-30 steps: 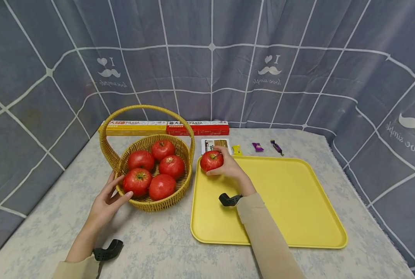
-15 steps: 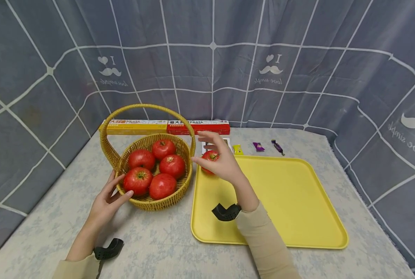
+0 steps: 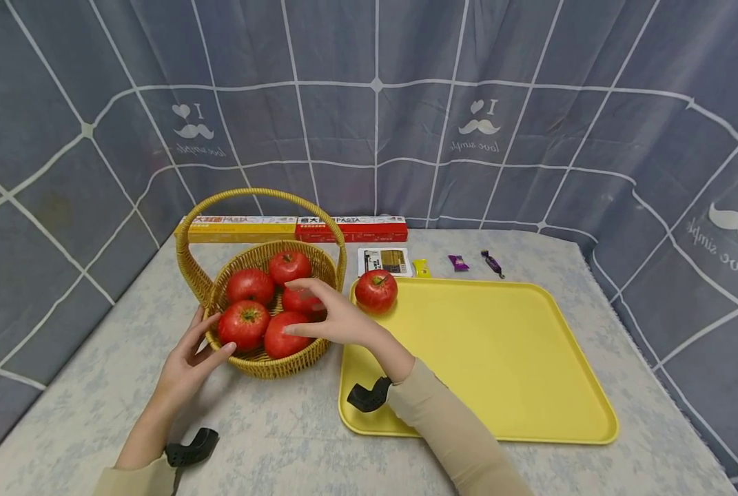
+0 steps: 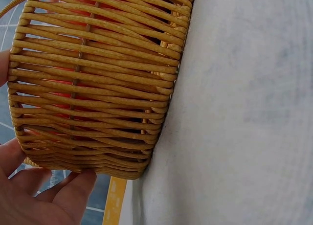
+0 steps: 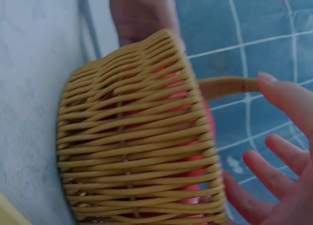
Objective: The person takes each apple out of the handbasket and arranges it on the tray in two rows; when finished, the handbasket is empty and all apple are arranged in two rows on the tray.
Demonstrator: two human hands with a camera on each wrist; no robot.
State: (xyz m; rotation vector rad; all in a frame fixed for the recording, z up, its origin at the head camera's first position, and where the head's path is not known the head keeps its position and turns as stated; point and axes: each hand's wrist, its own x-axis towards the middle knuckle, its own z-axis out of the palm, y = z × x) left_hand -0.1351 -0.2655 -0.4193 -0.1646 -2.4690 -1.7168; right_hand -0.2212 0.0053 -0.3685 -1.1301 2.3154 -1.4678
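A wicker basket [image 3: 268, 370] with a tall arched handle stands on the table and holds several red apples [image 3: 243, 326]. At its near left side my left hand [image 3: 185, 365] holds the rim, the thumb beside the front left apple. In the left wrist view, fingers [image 4: 76, 191] lie against the woven wall. My right hand [image 3: 337, 318] hovers over the basket's right side, thumb and fingers spread apart, partly hiding two apples there. Another red apple [image 3: 376, 291] sits on the far left corner of a yellow tray [image 3: 486, 358], apart from either hand.
Behind the basket lie a yellow pasta box [image 3: 238, 230] and a red pasta box [image 3: 353, 229]. A flat white packet [image 3: 384, 261], a yellow wrapped candy [image 3: 421, 268] and two purple candies [image 3: 458, 262] lie beyond the tray. A grey curtain [image 3: 431, 117] surrounds the table.
My right hand has let go of the apple on the tray's far left corner and moved left over the basket. The left hand stays at the rim.
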